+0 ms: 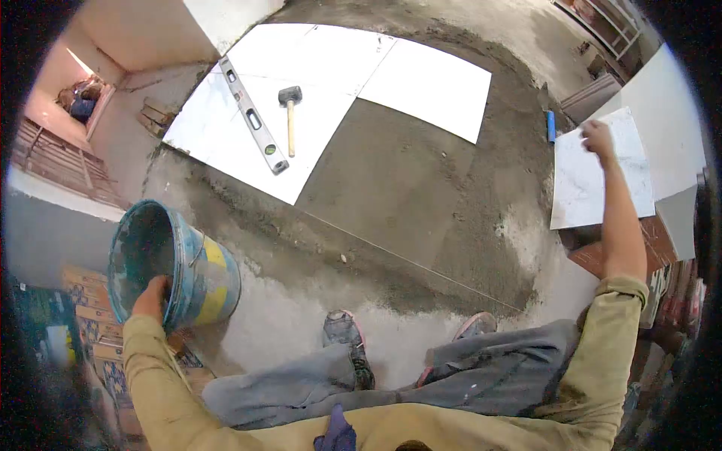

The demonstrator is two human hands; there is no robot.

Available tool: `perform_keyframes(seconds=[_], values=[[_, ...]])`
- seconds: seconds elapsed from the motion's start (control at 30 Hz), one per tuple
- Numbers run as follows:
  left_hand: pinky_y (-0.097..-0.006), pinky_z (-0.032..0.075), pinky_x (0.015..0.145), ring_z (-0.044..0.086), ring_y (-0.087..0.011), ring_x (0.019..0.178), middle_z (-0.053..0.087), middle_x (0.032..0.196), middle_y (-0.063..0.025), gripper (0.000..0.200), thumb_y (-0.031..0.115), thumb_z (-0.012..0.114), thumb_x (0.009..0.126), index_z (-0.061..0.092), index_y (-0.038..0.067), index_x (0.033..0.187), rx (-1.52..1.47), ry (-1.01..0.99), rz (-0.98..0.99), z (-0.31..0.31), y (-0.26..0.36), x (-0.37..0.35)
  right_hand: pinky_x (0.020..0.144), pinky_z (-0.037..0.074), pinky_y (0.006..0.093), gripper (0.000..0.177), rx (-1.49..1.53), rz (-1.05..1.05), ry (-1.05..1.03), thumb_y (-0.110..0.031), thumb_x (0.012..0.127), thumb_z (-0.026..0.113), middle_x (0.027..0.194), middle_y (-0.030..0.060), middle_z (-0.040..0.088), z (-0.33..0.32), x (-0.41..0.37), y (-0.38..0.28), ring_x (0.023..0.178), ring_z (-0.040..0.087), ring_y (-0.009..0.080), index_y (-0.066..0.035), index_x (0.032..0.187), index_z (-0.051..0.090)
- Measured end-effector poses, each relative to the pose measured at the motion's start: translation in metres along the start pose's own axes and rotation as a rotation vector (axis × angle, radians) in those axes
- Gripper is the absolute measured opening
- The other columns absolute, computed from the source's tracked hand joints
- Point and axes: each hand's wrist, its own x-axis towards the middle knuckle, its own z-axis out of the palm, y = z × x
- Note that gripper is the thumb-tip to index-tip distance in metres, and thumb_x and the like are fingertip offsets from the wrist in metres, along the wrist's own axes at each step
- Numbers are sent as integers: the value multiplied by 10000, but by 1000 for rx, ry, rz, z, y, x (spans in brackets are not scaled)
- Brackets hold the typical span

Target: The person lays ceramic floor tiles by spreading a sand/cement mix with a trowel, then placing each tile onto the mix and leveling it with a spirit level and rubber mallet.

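My left hand (153, 296) grips the near rim of a worn blue bucket (207, 278) with yellow patches, which is tilted with its mouth toward the left. My right hand (599, 140) is closed near the top of a white marked tile (602, 184) leaning at the right. What its fingers hold, if anything, is hidden. Ahead, white tiles (316, 83) lie in a bed of grey mortar (391, 173). A spirit level (253, 119) and a black-headed mallet (291, 120) with a wooden handle rest on them.
A thin string line (414, 255) crosses the mortar's near edge. Beside the leaning tile stands a blue cylinder (551, 126). Stacked cardboard boxes (94, 312) are at lower left. My shoes (347, 346) are on the bare floor, and a metal frame (613, 26) is at far right.
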Motion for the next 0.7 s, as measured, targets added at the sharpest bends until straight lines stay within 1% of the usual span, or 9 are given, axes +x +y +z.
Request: perform_keyframes(seconds=[0.03,0.1,0.17,0.2,0.27,0.37,0.47,0.6,0.7], values=[[-555,549,813,643,-380,1013,624,1218,-206,671,502,641,804,553,84,1322,-26,5,-21,4,6,-7,371,419,309,234,256,384,-177,-258,872,669,617,62,581,9,-30,-56,434,565,195,-33,820,630],[-556,556,798,649,-381,1000,626,1211,-206,673,506,641,803,553,84,1320,-55,3,-51,-8,43,-2,365,408,317,221,119,633,-292,-253,878,656,656,88,586,21,-31,-56,430,522,193,-49,810,607],[-557,564,783,655,-381,986,629,1204,-205,675,510,641,801,554,83,1318,-99,6,-93,-21,54,-7,514,495,320,197,290,615,-155,-238,860,629,803,64,628,14,-45,-88,584,577,157,-47,907,633],[-557,564,783,655,-381,986,629,1204,-205,675,510,641,801,554,83,1318,-90,6,-96,-17,62,-23,533,501,319,201,342,605,-151,-249,871,628,819,61,634,12,-45,-86,596,581,159,-56,925,635],[-505,596,609,682,-352,832,649,1118,-171,672,519,623,808,538,75,1305,-634,32,254,-11,80,-70,551,507,318,204,405,607,-157,-261,881,627,835,58,640,17,-45,-83,608,586,162,-66,942,636],[-508,609,619,675,-350,916,627,1196,-186,700,507,607,839,489,56,1361,-777,226,243,-16,114,-123,571,524,327,209,291,702,-239,-296,892,643,870,49,655,28,-53,-69,639,599,163,-99,960,643],[-554,601,708,624,-340,1088,550,1344,-197,731,507,591,905,402,71,1460,-580,-280,531,53,224,-168,594,534,339,240,320,697,-418,-315,856,660,865,51,651,36,-54,-40,669,608,169,-88,929,633],[-466,555,875,618,-272,1106,572,1318,-136,660,443,611,919,418,123,1462,-172,-541,473,150,320,-144,561,508,315,171,244,644,-358,-281,834,676,747,-1,616,46,-59,-76,632,598,130,-118,806,636],[-377,540,855,611,-205,1038,599,1187,-72,606,428,710,864,512,159,1369,64,-702,313,285,368,-129,528,496,311,159,260,567,-369,-268,833,673,737,-4,610,63,-46,-70,588,589,128,-114,803,647]])
